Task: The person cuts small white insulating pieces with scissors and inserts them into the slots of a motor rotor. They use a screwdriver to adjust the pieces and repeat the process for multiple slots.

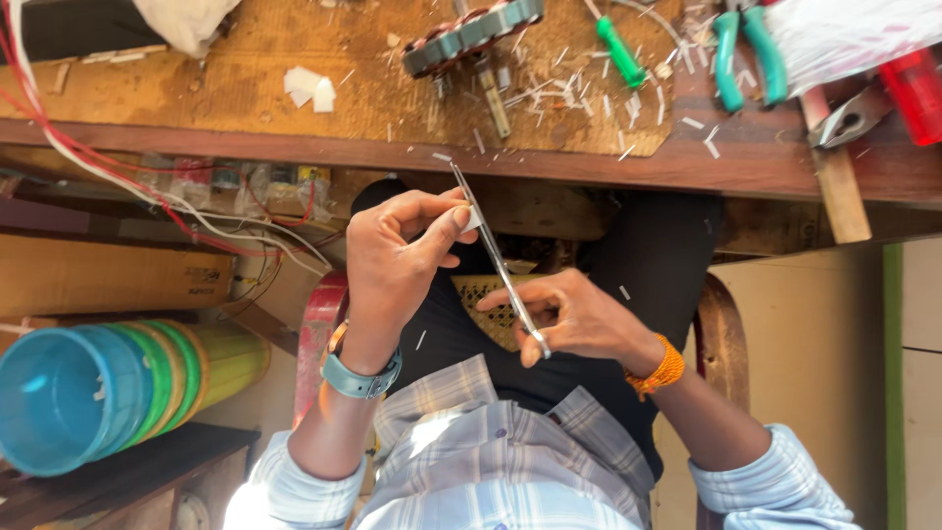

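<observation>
- My left hand (402, 257) is raised in front of my lap, and its thumb and forefinger are pinched closed on a small white strip (473, 218), which lies against the scissors.
- My right hand (579, 316) is closed around the handle end of the thin metal scissors (497, 257); the fingers curl over the grip, so I cannot see the loops.
- The scissors run in a slant from my right hand up toward the edge of the wooden workbench (294, 137), and their tip stops just under this edge. I cannot tell if the blades are apart or together.
- On the left wrist I wear a grey-blue watch (361, 378), and on the right wrist an orange bead bracelet (659, 370).
- Both hands are over my dark trousers, between the bench and my checked shirt.
- The bench top is covered with many small white cuttings (559, 93).
- On the bench I also see a round toothed metal part (471, 34), a green-handled screwdriver (620, 51), pliers with teal handles (746, 54) and a red tool handle (915, 90) at the right edge.
- Red and white wires (118, 177) hang from the bench at the left side.
- Low at the left lies a stack of coloured plastic buckets (108, 388) on its side, the blue one in front.
</observation>
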Available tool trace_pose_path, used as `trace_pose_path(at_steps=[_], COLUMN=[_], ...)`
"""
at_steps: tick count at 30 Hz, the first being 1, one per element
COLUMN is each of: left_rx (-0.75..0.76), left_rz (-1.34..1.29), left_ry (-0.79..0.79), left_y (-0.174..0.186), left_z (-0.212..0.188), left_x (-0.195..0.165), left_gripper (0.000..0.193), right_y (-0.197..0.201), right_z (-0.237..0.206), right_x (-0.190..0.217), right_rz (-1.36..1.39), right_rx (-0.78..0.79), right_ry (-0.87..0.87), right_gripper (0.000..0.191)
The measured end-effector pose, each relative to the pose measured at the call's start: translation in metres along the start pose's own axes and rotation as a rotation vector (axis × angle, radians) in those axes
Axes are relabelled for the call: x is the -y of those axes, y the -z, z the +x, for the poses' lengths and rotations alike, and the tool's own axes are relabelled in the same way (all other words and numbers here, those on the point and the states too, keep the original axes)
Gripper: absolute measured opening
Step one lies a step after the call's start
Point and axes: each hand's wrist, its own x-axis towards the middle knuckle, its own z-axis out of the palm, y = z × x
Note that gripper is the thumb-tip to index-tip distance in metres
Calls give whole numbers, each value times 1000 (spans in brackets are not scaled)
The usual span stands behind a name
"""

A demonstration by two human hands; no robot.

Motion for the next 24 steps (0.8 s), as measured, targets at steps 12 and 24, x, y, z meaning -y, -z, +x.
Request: trace_pose_path(at_steps=[12, 24], left_rx=[83, 199], left_rz=[13, 28], left_ry=[70, 167], left_y=[-11, -34], left_z=[29, 68], left_x=[8, 2], left_gripper=[21, 18], right_y=[17, 45], right_z=[2, 1], right_x=[-9, -14], right_rz=[37, 35], right_rx=[-44, -149], right_ry=[-8, -74], right_gripper=[64, 70])
